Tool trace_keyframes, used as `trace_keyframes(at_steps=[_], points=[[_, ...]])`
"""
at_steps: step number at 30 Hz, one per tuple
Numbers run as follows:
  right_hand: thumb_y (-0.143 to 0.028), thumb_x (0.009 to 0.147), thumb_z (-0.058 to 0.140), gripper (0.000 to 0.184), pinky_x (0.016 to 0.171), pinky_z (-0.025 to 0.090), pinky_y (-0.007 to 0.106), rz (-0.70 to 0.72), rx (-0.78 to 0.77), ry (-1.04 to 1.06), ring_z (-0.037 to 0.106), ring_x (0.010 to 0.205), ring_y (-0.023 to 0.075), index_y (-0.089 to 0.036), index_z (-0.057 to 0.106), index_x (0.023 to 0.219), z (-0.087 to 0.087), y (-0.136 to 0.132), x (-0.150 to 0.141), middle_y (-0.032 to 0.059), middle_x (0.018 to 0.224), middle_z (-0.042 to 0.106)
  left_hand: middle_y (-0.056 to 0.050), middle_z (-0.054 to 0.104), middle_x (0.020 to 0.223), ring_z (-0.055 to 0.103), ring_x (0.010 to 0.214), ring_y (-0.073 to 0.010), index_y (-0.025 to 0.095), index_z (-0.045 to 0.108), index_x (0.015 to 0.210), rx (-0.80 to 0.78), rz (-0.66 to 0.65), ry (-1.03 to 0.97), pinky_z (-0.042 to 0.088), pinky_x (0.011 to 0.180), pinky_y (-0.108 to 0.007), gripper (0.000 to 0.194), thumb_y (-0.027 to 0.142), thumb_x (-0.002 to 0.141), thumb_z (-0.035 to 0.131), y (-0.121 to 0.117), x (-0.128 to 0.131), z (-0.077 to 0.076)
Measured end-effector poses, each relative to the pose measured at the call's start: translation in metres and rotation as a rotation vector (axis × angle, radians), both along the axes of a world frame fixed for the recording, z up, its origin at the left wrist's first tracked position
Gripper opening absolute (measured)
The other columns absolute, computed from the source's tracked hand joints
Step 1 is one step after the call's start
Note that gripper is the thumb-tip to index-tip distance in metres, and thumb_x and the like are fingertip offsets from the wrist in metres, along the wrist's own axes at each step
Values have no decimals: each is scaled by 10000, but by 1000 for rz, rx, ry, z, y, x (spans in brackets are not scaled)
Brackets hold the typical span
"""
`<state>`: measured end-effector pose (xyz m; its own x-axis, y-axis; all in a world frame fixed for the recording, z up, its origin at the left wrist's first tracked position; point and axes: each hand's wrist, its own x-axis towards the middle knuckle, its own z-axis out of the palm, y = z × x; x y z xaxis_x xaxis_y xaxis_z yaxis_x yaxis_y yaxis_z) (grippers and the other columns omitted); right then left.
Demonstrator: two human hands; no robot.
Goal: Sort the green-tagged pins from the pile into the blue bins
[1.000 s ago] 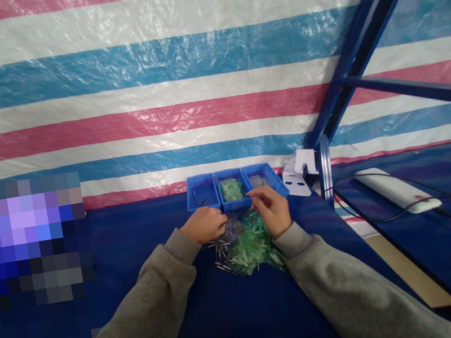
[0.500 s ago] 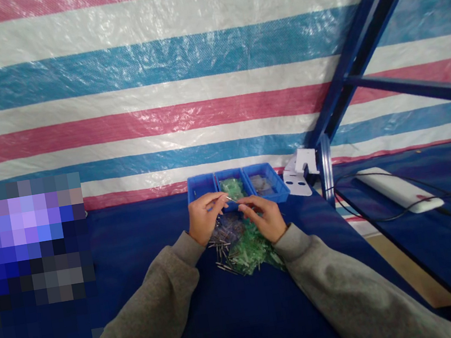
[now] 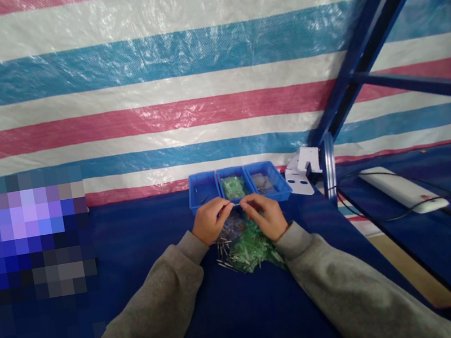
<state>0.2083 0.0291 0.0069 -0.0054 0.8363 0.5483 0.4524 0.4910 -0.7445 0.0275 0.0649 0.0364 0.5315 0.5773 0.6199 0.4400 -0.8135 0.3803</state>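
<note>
My left hand [image 3: 210, 220] and my right hand [image 3: 266, 215] meet above a pile of small parts, fingertips closed in a pinch. Between them runs a thin, pale metallic rod [image 3: 237, 205], with one end at each hand; its exact kind is too small to make out. Beneath my hands lie green translucent plastic pieces [image 3: 249, 250], clear plastic pieces [image 3: 235, 228] and several slim metal rods [image 3: 223, 249]. Just beyond my fingers stand three blue bins: the left bin [image 3: 191, 198] with a few slim pieces, the middle bin [image 3: 231, 170] with green pieces, the right bin [image 3: 283, 185] with clear pieces.
A white bracket-like piece [image 3: 299, 180] stands right of the bins, beside a metal post [image 3: 328, 167]. Further right, a white power strip [image 3: 402, 189] and black cables lie on another blue surface. Striped sheeting [image 3: 157, 117] hangs behind. The left side is pixelated.
The rod was slanted between my hands and is now nearly level. My left hand has shifted slightly right and down, uncovering more of the left bin. The view has shifted a little.
</note>
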Motion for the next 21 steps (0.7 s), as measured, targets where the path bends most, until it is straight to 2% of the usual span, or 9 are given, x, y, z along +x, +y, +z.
trace_keyframes(at_steps=[3,8,13,17,21], points=[[-345,903,488,198,596,440,267,38,29,-68,545,620,136,-199,612,851,2,-2,-3,25,757,605,-29,615,696,570,648,-114,145,612,774,73,30,-17,449,631,-231,232,268,917,475,-2,-4,-6],[-333,911,478,205,619,434,270,-2,75,-106,549,640,141,-194,612,841,2,-3,-4,29,752,605,-50,670,809,618,762,-138,159,638,884,127,4,-80,493,735,-265,175,256,909,494,-4,-5,-13],[-330,916,474,214,648,434,271,-30,114,-137,559,666,145,-195,613,825,4,-3,-2,26,742,610,-57,690,850,632,805,-150,166,656,900,144,-6,-132,501,785,-286,179,247,907,496,-4,-6,-16],[-348,925,449,262,653,436,277,-28,118,-172,561,666,153,-197,609,783,7,-5,-2,26,699,598,-56,671,771,611,732,-146,160,656,828,121,24,-107,484,731,-278,211,263,910,490,-7,-5,-16],[-364,922,450,266,653,443,286,-4,115,-167,566,672,159,-200,624,805,9,-6,-1,34,720,613,-25,591,620,553,605,-117,162,614,684,45,70,-78,439,628,-239,327,300,928,445,-9,-3,-14]])
